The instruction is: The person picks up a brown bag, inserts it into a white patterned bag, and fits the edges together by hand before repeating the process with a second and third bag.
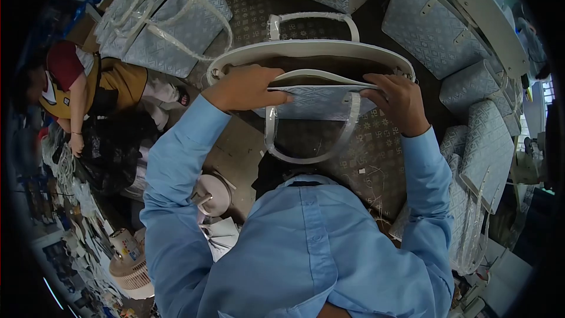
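Both hands, left hand (247, 88) and right hand (400, 101), have fingers closed on the rim of the open tote bag (312, 103) over the patterned floor (376, 159); it looks light, soft-sided, stiffer along that trimmed rim.

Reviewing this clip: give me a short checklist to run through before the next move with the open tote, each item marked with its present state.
1. Left hand grips the rim of the open tote bag: ok.
2. Right hand grips the opposite side of the rim: ok.
3. Bag mouth held open: ok.
4. Wrapped handle hangs free, not snagged: ok.
5. Bag interior free of loose items: cannot tell, too dark.
6. Seated person at the left stays apart from the bag: ok.
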`<state>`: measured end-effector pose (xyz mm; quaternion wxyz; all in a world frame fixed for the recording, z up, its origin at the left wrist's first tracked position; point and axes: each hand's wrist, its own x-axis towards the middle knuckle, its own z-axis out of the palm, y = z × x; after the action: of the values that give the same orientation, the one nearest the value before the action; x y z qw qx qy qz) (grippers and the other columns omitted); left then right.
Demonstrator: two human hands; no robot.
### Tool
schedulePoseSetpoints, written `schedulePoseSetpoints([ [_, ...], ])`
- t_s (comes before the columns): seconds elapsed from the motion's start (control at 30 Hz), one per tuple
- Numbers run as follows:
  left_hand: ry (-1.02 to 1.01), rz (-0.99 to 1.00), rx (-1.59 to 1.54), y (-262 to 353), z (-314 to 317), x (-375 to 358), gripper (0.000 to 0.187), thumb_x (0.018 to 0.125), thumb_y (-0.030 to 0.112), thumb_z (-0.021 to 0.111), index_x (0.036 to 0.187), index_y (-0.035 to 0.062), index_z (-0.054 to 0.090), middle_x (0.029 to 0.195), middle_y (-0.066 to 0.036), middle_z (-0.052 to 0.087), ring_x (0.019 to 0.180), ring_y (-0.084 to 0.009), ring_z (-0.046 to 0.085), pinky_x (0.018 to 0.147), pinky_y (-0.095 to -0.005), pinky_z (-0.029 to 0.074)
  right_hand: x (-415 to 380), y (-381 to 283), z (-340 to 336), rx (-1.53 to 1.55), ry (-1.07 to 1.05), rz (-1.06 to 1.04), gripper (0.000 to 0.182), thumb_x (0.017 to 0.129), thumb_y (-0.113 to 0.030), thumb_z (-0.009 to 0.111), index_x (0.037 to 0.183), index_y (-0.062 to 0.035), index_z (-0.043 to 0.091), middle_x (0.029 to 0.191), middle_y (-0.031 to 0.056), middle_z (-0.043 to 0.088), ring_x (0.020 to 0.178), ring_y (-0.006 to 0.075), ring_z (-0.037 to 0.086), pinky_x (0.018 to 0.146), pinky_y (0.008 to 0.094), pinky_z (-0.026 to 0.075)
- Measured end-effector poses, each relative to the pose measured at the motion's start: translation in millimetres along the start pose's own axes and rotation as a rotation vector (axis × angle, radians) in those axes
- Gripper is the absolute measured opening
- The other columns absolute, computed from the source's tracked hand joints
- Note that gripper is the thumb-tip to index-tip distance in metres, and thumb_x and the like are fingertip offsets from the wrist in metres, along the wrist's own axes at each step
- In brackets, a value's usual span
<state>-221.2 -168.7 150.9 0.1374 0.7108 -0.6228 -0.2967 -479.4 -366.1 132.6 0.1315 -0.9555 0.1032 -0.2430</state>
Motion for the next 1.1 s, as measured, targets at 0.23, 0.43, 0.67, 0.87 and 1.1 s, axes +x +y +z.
schedulePoseSetpoints([
  [0.23, -0.009, 0.131, -0.067, 13.6, 4.2, 4.5, 0.045, 0.082, 0.036, 0.066, 0.114, 0.0062, 0.058, 0.086, -0.019, 0.067, 0.081, -0.0378, 0.064, 0.075, -0.0443, 0.049, 3.5, -4.7, -9.1, 0.037, -0.056, -0.132, 0.032, 0.079, -0.024, 0.070, 0.106, -0.0075, 0.067, 0.080, 0.0094, 0.067, 0.071, 0.0253, 0.065, 0.068, 0.0363, 0.051],
  [0.43, -0.006, 0.197, -0.158, 17.8, 13.9, 21.0, 0.044, 0.083, 0.029, 0.067, 0.117, 0.0032, 0.057, 0.096, -0.021, 0.066, 0.089, -0.0359, 0.064, 0.078, -0.0432, 0.049, 2.0, 0.3, -7.3, 0.040, -0.053, -0.142, 0.032, 0.080, -0.022, 0.069, 0.107, -0.0062, 0.067, 0.079, 0.0095, 0.067, 0.072, 0.0251, 0.065, 0.066, 0.0366, 0.050],
  [0.67, -0.080, 0.202, -0.179, 27.1, 12.9, 27.9, 0.042, 0.085, 0.027, 0.066, 0.116, 0.0011, 0.056, 0.104, -0.019, 0.064, 0.095, -0.0339, 0.061, 0.083, -0.0389, 0.047, 1.3, 1.7, -8.8, 0.056, -0.107, -0.128, 0.030, 0.079, -0.022, 0.070, 0.106, -0.0097, 0.067, 0.082, 0.0069, 0.068, 0.076, 0.0241, 0.065, 0.069, 0.0368, 0.051],
  [0.87, -0.064, 0.215, -0.191, 34.9, 15.1, 28.3, 0.038, 0.083, 0.021, 0.068, 0.114, 0.0019, 0.058, 0.101, -0.017, 0.065, 0.093, -0.0329, 0.062, 0.081, -0.0389, 0.047, 3.1, 3.6, -19.2, 0.130, -0.259, -0.101, 0.030, 0.080, -0.022, 0.070, 0.106, -0.0077, 0.067, 0.084, 0.0105, 0.068, 0.079, 0.0279, 0.066, 0.071, 0.0381, 0.052],
  [1.1, 0.063, 0.110, -0.097, 44.4, 24.3, 21.7, 0.033, 0.080, 0.026, 0.069, 0.108, 0.0080, 0.066, 0.090, -0.018, 0.067, 0.085, -0.0370, 0.063, 0.075, -0.0439, 0.049, 31.9, -34.9, 0.2, 0.288, -0.177, -0.112, 0.042, 0.083, -0.031, 0.068, 0.115, -0.0058, 0.059, 0.083, 0.0173, 0.067, 0.081, 0.0344, 0.065, 0.071, 0.0419, 0.052],
])
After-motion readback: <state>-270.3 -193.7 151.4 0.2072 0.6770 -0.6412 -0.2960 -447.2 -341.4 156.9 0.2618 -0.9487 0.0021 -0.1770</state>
